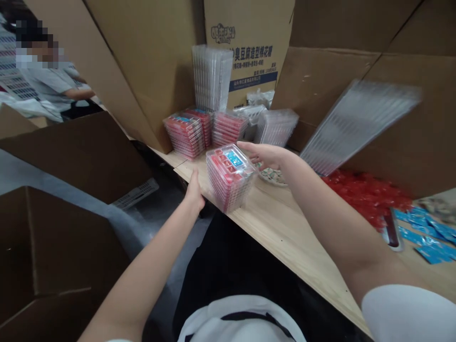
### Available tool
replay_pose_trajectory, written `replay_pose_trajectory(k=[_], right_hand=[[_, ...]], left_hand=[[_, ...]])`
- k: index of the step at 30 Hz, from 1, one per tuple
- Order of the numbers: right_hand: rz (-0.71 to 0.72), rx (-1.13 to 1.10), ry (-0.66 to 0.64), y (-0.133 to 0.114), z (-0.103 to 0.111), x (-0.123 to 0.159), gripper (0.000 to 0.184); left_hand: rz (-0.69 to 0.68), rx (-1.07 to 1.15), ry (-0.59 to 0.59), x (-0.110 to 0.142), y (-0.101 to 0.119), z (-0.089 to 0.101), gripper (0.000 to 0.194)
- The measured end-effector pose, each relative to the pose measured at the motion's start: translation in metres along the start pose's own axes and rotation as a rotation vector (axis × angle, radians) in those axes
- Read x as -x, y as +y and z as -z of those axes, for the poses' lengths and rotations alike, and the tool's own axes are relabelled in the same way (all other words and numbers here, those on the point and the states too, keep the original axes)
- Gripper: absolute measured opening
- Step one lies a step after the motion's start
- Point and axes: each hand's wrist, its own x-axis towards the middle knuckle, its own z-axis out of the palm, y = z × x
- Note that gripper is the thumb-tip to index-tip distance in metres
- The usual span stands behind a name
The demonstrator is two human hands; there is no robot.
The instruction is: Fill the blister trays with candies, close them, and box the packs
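Observation:
A stack of clear plastic trays (230, 183) filled with red pieces stands at the table's front edge, with a blue packet (234, 159) in the top one. My left hand (194, 194) is at the table edge just left of this stack, apart from it. Its thumb points up and its other fingers are partly hidden. My right hand (265, 154) is at the stack's right rear corner, fingers stretched out and slightly bent. Whether its fingertips touch the trays I cannot tell. Neither hand grips anything.
More filled red trays (185, 135) and tall stacks of empty clear trays (211, 78) stand behind. A clear tray stack (359, 123) leans right, near red packets (366, 194) and blue packets (431, 235). Cardboard boxes (60, 242) fill the left. Another person (53, 80) sits beyond.

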Motion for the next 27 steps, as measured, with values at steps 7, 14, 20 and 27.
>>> replay_pose_trajectory(k=[7, 14, 20, 27], right_hand=[[-0.231, -0.026, -0.264, 0.005, -0.039, 0.005, 0.038], [-0.205, 0.021, -0.315, 0.006, -0.061, 0.003, 0.038], [-0.16, 0.061, -0.408, 0.004, -0.088, -0.002, 0.043], [-0.184, -0.014, -0.495, -0.009, -0.115, -0.015, 0.032]], left_hand=[[0.156, 0.064, 0.173, 0.009, -0.049, 0.01, 0.067], [0.145, 0.105, 0.193, 0.015, -0.052, 0.033, 0.062], [0.1, 0.233, 0.046, 0.021, -0.06, 0.069, 0.046], [-0.035, 0.363, -0.02, 0.044, -0.057, 0.107, 0.034]])
